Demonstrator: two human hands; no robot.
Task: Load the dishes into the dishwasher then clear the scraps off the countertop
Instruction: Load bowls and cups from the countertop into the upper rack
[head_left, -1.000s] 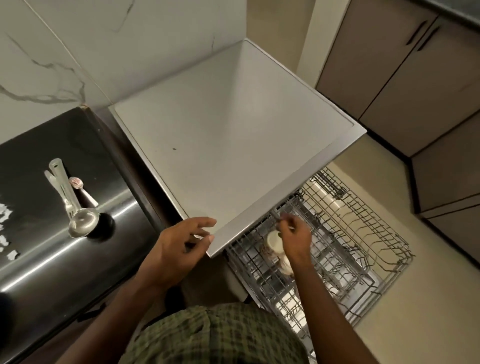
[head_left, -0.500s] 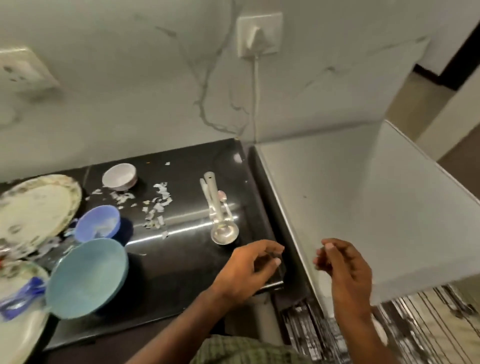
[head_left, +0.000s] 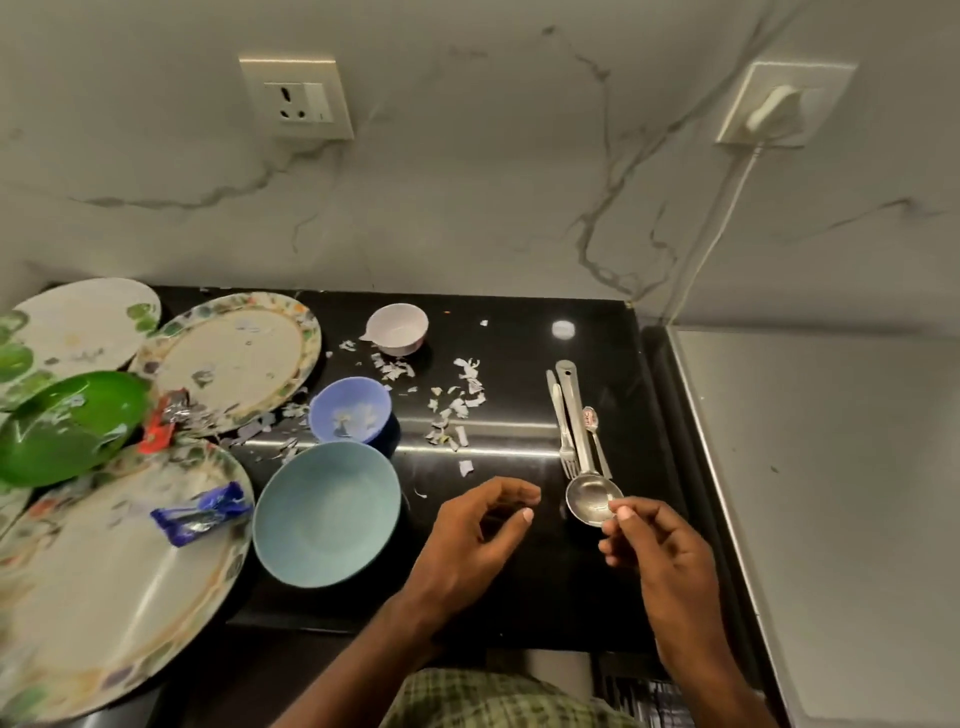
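My right hand (head_left: 665, 556) reaches the steel ladle (head_left: 592, 501) lying on the black countertop (head_left: 519, 571), and its thumb and fingertip pinch the rim of the ladle's bowl. A fork (head_left: 563, 441) and a small spoon (head_left: 593, 423) lie alongside the ladle's handle. My left hand (head_left: 467, 545) hovers loosely curled left of the ladle, holding nothing. A teal bowl (head_left: 327, 514), a blue bowl (head_left: 350, 410) and a small white bowl (head_left: 397, 327) stand further left. Paper scraps (head_left: 452, 410) are strewn mid-counter.
Three patterned plates (head_left: 234, 358) (head_left: 78, 322) (head_left: 104, 571) and a green bowl (head_left: 67, 426) crowd the left, with a blue wrapper (head_left: 200, 514) and a red wrapper (head_left: 161, 426). The white dishwasher top (head_left: 831, 467) lies to the right. A plugged-in cable (head_left: 727, 208) hangs down the marble wall.
My view swung from the dishwasher rack to the countertop. Both hands moved left over the counter, and my right hand came down onto the ladle's bowl.
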